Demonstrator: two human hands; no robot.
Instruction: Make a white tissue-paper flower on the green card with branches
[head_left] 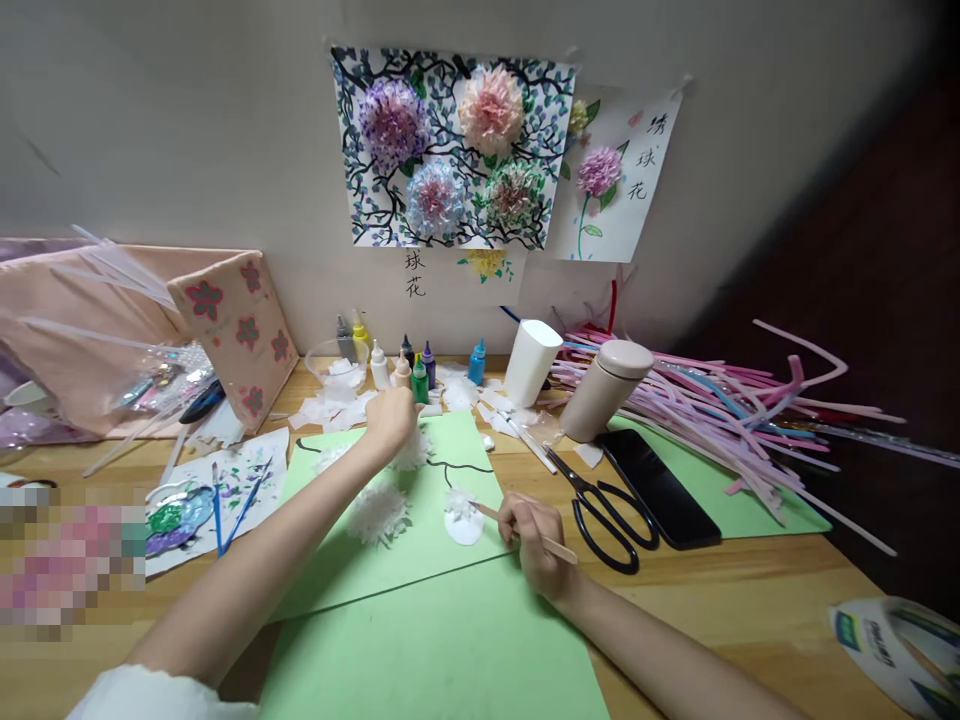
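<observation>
My right hand is closed around a wooden craft stick. Its tip points at a small white paper circle, part of which carries white tissue petals. The circle lies on a green sheet with black drawn branches. My left hand reaches across to the far edge of that sheet, close to white paper scraps and small paint bottles; its fingertips are hidden behind the hand. Under the left forearm's right side sits a fluffy white paper flower, with another beyond it.
Right of the sheet lie black-handled scissors, a phone and a tumbler. Pipe cleaners spread behind. Leftward are paintbrushes, a paint palette and a pink fabric box. Tape sits at lower right.
</observation>
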